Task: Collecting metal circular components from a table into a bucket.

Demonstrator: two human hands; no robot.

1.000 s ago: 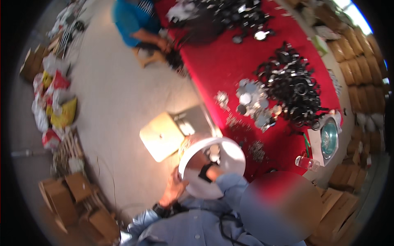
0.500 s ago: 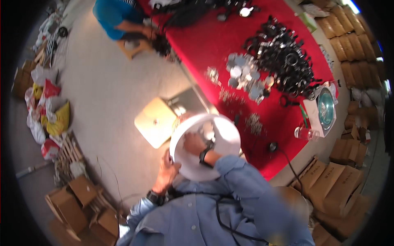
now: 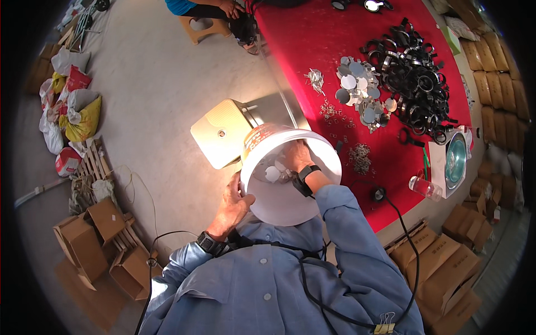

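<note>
A white plastic bucket [image 3: 285,209] is tilted in front of my body, its mouth toward me. My left hand [image 3: 230,207] grips its left rim, thumb over the edge and fingers around the outside. Deep inside, my right hand [image 3: 299,157] reaches toward the far right wall; its fingertips are hard to make out. Beside that hand, several shiny round metal discs [image 3: 274,172] lie in the bucket. Each wrist wears a black band.
A red-covered table [image 3: 285,44] holds black ring-shaped parts [image 3: 416,84], metal discs [image 3: 357,81], and small metal pieces [image 3: 360,159]. A clear jar [image 3: 424,188] and a teal bowl [image 3: 456,161] stand at right. A beige stool [image 3: 215,148] is beyond the bucket; another person sits farther off.
My right hand has moved from the bucket's left part to its far right side. The bucket's mouth is tipped more toward me, and my view has shifted. My left hand keeps the rim.
</note>
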